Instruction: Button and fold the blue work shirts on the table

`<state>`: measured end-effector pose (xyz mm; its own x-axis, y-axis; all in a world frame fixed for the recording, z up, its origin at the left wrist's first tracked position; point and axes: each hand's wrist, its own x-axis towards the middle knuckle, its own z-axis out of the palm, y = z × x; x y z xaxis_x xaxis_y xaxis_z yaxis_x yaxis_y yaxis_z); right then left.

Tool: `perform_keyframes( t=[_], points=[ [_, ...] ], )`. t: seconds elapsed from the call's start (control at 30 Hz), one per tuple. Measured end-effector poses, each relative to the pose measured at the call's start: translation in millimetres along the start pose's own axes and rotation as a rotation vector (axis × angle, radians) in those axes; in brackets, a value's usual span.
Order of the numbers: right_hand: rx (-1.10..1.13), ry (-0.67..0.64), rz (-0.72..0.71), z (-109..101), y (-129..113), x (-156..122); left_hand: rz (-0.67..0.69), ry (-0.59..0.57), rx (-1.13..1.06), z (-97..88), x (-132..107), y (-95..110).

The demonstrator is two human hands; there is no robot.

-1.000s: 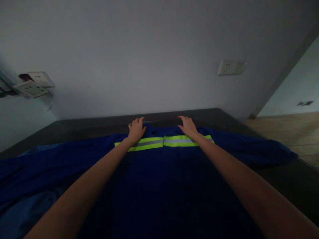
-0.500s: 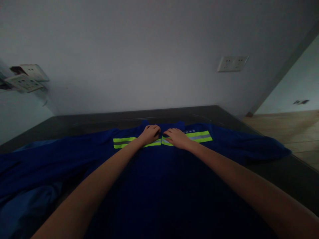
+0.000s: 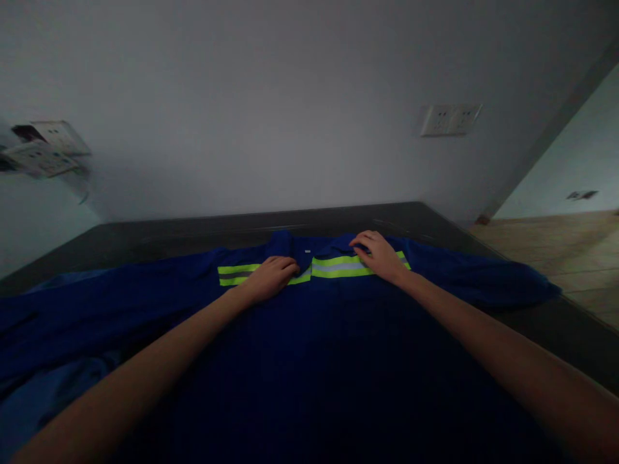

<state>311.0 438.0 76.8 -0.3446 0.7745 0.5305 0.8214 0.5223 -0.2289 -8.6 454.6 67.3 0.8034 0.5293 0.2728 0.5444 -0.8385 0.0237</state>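
A dark blue work jacket (image 3: 319, 335) lies spread out, its collar toward the wall and a yellow-green and silver reflective band (image 3: 333, 267) across the chest. My left hand (image 3: 273, 278) rests on the left half of the band, fingers slightly bent and lying on the cloth; its thumb is hidden. Over the right side of the collar is my right hand (image 3: 381, 256), its thumb and fingers a little apart. Between the two hands the neck opening shows a small pale label (image 3: 307, 251). The lower part of the jacket is too dark for detail.
The jacket lies on a dark tabletop (image 3: 193, 227) against a grey wall (image 3: 261, 116). Lighter blue cloth (image 3: 53, 393) lies at the lower left. Wall sockets (image 3: 451, 120) are at the right, and a power strip (image 3: 41, 158) hangs at the left. Tiled floor (image 3: 556, 238) shows beyond the table.
My hands have moved apart from the middle of the collar: the left one left and slightly nearer me, the right one right along the collar. The neck opening now shows.
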Motion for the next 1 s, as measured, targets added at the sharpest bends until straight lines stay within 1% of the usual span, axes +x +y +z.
perform_keyframes(
  t=[0.03,0.07,0.1,0.13,0.17,0.23,0.27,0.3,0.33,0.4,0.43,0.5,0.57,0.63,0.67,0.73,0.8,0.83,0.9,0.93,1.0],
  points=[
    [-0.019,-0.011,0.006,-1,6,-3,-0.012,-0.035,-0.082,-0.6,-3,1],
    [-0.044,-0.023,0.019,-3,13,-5,-0.038,-0.043,-0.164,-2.7,-4,0],
    [-0.074,-0.035,0.043,-5,21,-6,-0.076,-0.024,-0.236,-6.4,-6,-4],
    [-0.106,-0.049,0.076,-8,30,-5,-0.124,0.019,-0.289,-11.4,-7,-10],
    [-0.138,-0.066,0.117,-11,40,-4,-0.184,0.083,-0.322,-17.2,-9,-19],
    [-0.180,-0.124,0.231,-20,65,-1,-0.334,0.221,-0.316,-29.8,-17,-45],
    [-0.175,-0.174,0.301,-25,78,0,-0.419,0.260,-0.285,-35.6,-23,-60],
    [-0.150,-0.237,0.373,-31,91,1,-0.507,0.262,-0.241,-40.5,-30,-75],
    [-0.106,-0.311,0.440,-37,104,0,-0.592,0.218,-0.198,-44.3,-37,-89],
    [-0.007,-0.453,0.526,-50,126,-5,-0.722,0.067,-0.154,-47.9,-50,-111],
    [0.030,-0.507,0.544,-56,135,-9,-0.758,-0.010,-0.159,-47.7,-55,-118],
    [0.055,-0.576,0.564,-67,147,-18,-0.775,-0.125,-0.205,-44.2,-59,-125],
    [0.061,-0.645,0.584,-78,151,-25,-0.751,-0.209,-0.258,-39.3,-57,-127],
    [0.096,-0.712,0.623,-89,148,-29,-0.734,-0.284,-0.297,-36.0,-52,-128],
    [0.131,-0.723,0.647,-95,144,-30,-0.732,-0.322,-0.309,-35.5,-49,-129],
    [0.221,-0.680,0.695,-108,136,-29,-0.725,-0.421,-0.343,-37.3,-42,-133],
    [0.319,-0.601,0.711,-121,127,-26,-0.720,-0.540,-0.391,-42.2,-35,-137],
    [0.371,-0.582,0.712,-125,123,-24,-0.718,-0.591,-0.411,-45.4,-31,-138],
    [0.457,-0.621,0.721,-129,114,-18,-0.722,-0.651,-0.423,-51.5,-22,-136],
    [0.475,-0.666,0.731,-127,109,-14,-0.732,-0.658,-0.420,-54.0,-17,-134],
    [0.437,-0.737,0.758,-115,99,-3,-0.762,-0.634,-0.416,-56.5,-7,-127]
  ],
)
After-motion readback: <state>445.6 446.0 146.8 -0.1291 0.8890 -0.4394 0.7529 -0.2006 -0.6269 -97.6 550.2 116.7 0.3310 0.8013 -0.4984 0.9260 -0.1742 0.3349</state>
